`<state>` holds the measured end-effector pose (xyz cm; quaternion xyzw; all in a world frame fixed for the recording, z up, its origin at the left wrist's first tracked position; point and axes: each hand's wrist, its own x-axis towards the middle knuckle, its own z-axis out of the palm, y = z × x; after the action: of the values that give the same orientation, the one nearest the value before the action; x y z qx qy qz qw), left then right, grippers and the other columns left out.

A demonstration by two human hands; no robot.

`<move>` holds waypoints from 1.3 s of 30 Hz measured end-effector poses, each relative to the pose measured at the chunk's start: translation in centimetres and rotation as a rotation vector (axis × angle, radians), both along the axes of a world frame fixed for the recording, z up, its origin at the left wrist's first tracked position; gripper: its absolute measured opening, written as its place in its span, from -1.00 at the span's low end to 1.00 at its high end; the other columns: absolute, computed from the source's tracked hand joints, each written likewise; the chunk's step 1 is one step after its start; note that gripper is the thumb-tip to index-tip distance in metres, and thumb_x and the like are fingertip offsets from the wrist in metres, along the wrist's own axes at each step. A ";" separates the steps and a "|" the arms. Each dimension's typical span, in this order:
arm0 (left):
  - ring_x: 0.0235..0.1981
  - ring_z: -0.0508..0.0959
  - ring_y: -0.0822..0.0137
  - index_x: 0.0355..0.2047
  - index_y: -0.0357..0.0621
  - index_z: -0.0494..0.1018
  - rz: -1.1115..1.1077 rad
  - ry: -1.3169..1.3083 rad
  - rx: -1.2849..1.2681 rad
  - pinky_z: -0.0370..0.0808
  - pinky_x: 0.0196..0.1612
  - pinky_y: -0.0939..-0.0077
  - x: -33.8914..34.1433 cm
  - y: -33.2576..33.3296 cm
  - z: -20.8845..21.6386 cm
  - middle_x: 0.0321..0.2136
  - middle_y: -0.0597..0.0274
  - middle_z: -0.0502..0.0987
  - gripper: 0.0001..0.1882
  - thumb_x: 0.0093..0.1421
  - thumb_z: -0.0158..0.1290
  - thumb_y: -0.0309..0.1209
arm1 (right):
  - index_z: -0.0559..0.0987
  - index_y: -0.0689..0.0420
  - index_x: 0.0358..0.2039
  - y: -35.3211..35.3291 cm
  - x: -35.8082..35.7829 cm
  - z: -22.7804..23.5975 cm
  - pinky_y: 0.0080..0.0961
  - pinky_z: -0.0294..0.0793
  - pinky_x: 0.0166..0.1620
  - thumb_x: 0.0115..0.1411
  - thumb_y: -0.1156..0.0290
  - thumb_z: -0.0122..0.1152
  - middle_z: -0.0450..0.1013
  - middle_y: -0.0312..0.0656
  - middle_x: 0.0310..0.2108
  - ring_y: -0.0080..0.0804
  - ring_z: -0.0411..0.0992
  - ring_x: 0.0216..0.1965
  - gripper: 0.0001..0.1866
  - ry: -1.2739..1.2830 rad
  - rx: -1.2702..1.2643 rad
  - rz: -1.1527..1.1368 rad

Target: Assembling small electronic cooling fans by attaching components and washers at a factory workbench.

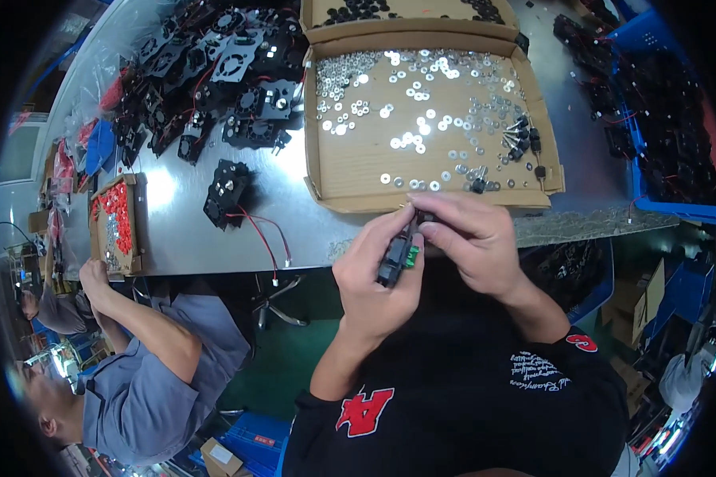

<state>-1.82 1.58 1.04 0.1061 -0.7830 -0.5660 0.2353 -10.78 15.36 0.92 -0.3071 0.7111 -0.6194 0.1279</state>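
Just in front of the table edge, my left hand is wrapped round a dark plastic assembly with a green block on its side. My right hand is closed at the assembly's upper end, thumb and fingers pinching a small dark piece mostly hidden by the fingertips. Right beyond both hands lies a shallow cardboard box of loose washers, nuts and several black-headed bolts. On the table to the left sits a single black module with red and black wires.
Black fan modules are heaped at the far left. Another cardboard box with black parts adjoins the first. A blue crate of wired black parts stands at right. A co-worker sits at left by a tray of red parts.
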 end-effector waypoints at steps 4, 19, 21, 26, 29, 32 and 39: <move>-0.31 0.62 0.28 -0.08 -0.48 0.46 -0.102 -0.138 0.647 0.53 -0.19 0.49 0.2 -0.8 1.2 -0.27 -0.01 0.61 -0.70 0.16 0.11 -0.60 | 0.60 0.36 -0.07 0.7 0.0 1.3 -0.50 0.52 -0.04 0.12 0.70 0.24 0.57 -0.01 -0.15 -0.36 0.55 -0.14 -0.68 -0.428 -0.204 0.105; -0.16 0.58 0.30 0.07 -0.30 0.37 -0.295 0.233 1.436 0.52 -0.13 0.44 1.8 0.6 -1.6 -0.14 0.08 0.55 -0.24 0.43 -0.54 0.14 | 0.63 0.36 -0.14 -0.7 0.5 2.3 -0.54 0.59 -0.31 0.07 0.75 0.28 0.53 0.02 -0.17 -0.38 0.56 -0.30 -0.70 0.027 -0.168 0.231; -0.08 0.57 0.30 0.06 -0.31 0.39 -0.110 0.039 1.079 0.50 -0.04 0.43 1.7 0.9 -0.8 -0.10 0.05 0.55 -0.21 0.43 -0.56 0.16 | 0.64 0.33 -0.16 -0.9 0.5 2.4 -0.56 0.59 -0.29 0.06 0.71 0.32 0.53 -0.02 -0.20 -0.39 0.56 -0.31 -0.72 0.096 -0.142 0.222; -0.12 0.54 0.36 0.00 -0.30 0.42 -0.202 -0.017 1.130 0.45 -0.06 0.49 1.6 0.9 -0.8 -0.17 0.14 0.55 -0.23 0.45 -0.57 0.13 | 0.65 0.33 -0.17 -1.0 1.0 2.0 -0.61 0.57 -0.26 0.06 0.69 0.34 0.52 -0.05 -0.21 -0.42 0.55 -0.31 -0.73 -0.143 -0.194 0.222; -0.39 0.33 0.52 -0.07 -0.19 0.38 -0.168 -0.083 0.892 0.27 -0.30 0.58 1.4 1.3 -0.3 -0.38 0.37 0.40 -0.26 0.44 -0.64 0.15 | 0.64 0.34 -0.17 -1.1 1.1 1.8 -0.62 0.56 -0.27 0.07 0.70 0.33 0.52 -0.06 -0.19 -0.43 0.54 -0.30 -0.73 -0.014 -0.174 0.173; -0.41 0.33 0.52 -0.04 -0.22 0.38 -0.139 -0.101 0.735 0.28 -0.33 0.58 1.5 1.1 -0.2 -0.40 0.37 0.41 -0.25 0.43 -0.64 0.14 | 0.64 0.34 -0.18 -1.1 1.8 1.3 -0.60 0.55 -0.27 0.07 0.71 0.33 0.52 -0.08 -0.17 -0.45 0.53 -0.27 -0.74 0.021 -0.137 0.086; -0.23 0.54 0.14 -0.03 -0.46 0.37 -0.115 -0.128 0.354 0.44 -0.13 0.34 1.4 0.1 -1.7 -0.28 -0.08 0.53 -0.27 0.41 -0.45 0.07 | 0.63 0.31 -0.19 -0.8 2.8 0.3 -0.56 0.56 -0.24 0.06 0.72 0.35 0.55 -0.08 -0.15 -0.47 0.53 -0.23 -0.73 -0.173 -0.228 -0.014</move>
<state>-0.44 1.67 -0.71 0.1366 -0.6894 -0.6994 0.1297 -7.97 14.51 1.19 -0.2601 0.6248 -0.7210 0.1486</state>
